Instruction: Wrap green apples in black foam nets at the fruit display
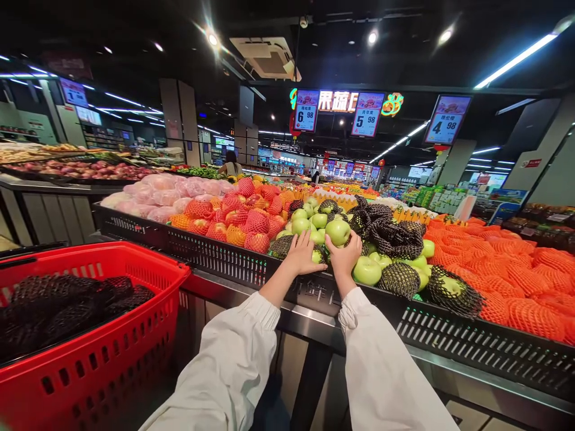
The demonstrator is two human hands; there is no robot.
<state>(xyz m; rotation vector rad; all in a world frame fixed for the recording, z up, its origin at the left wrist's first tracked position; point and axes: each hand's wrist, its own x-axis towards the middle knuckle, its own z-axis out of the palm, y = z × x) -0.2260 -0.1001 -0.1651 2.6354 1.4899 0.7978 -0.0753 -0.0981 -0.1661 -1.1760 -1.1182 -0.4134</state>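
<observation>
Green apples [367, 270] lie piled in a black slotted display tray [215, 254], some of them bare and some in black foam nets [399, 280]. My right hand [345, 254] grips one green apple [338, 232] between thumb and fingers, at the front of the pile. Just left of it, my left hand [302, 254] rests over the apples by the tray's front edge, fingers stretched out and thumb apart. Part of another apple shows beside the left palm. A heap of loose black nets [386, 224] sits on the apples to the right of my hands.
A red shopping basket [148, 323] holding black netting stands at the lower left. Red-netted fruit [258, 221] and pink-wrapped fruit [166, 190] fill the tray leftward; orange-netted fruit [503, 263] lies to the right. Price signs [368, 115] hang overhead. A person [230, 164] is farther back.
</observation>
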